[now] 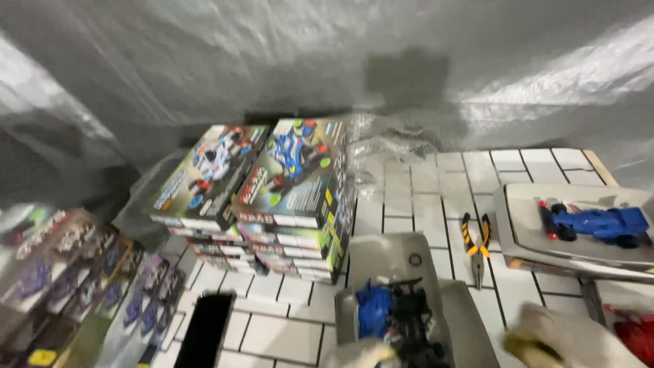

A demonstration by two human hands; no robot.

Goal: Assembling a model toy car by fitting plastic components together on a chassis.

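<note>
Head cam looks down on a white tiled table [409, 197] w/ dark grout lines. Bottom edge, centre: left hand [361, 354], gloved in white, only the top of it in view & blurred, touching the near edge of a grey tray [402, 262]; can't tell how far its fingers are open or whether they grip anything. In the tray sits a black toy car chassis [412, 320] w/ a blue part [373, 310] on its left side. Right hand [565, 341], also white-gloved, sits bottom right, just right of the tray; fingers look curled round a small yellowish thing [521, 346], but it's motion-blurred, so the exact grip & what the thing is can't be told. Just beyond, betw. tray & the right-side box, pliers [477, 249] w/ orange-black handles lie flat on the tiles, nose pointing toward the camera. Far right: an open box lid [545, 255] carrying a blue toy racer [596, 223], its dark wheels at the left end. A red item [637, 337] shows at the bottom right corner, cut off by the frame. Left of centre: two side-by-side stacks of boxed car kits [272, 197], colourful car art on top, several boxes high. More kit boxes [75, 279] lie in rows at far left, blurred. A black rectangular thing [204, 330] sits betw. those rows & the tray. Crinkled silver sheeting [327, 61] covers the whole backdrop.
</note>
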